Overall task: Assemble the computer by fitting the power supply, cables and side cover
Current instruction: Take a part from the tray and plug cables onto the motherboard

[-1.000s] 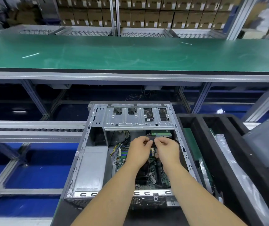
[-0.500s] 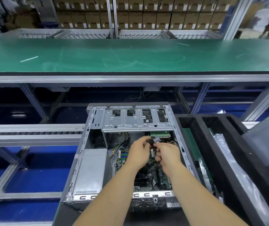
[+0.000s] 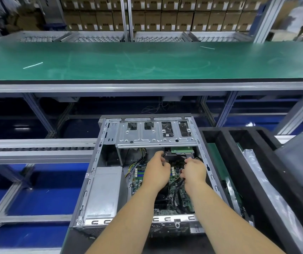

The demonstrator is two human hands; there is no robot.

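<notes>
Green matte bench (image 3: 147,61), open steel PC case (image 3: 95,180), left hand (image 3: 158,173) & right hand (image 3: 193,172) pinching black cables (image 3: 176,186).

A: Is any marking legible on the computer case (image 3: 99,182) or the power supply (image 3: 103,191)?

B: None. The power supply's upper face shows plain grey metal, and the drive cage (image 3: 156,136) carries only stamped holes and slots.

A: The motherboard (image 3: 139,176)?

B: Any print on it is too small to read.

A: The cardboard boxes (image 3: 167,19) stacked at the back?

B: Each box bears a white label with dark print. The characters are too small and blurred to resolve.

A: The green conveyor belt (image 3: 147,61)?

B: Scuff lines only; no text, number or sign.
</notes>
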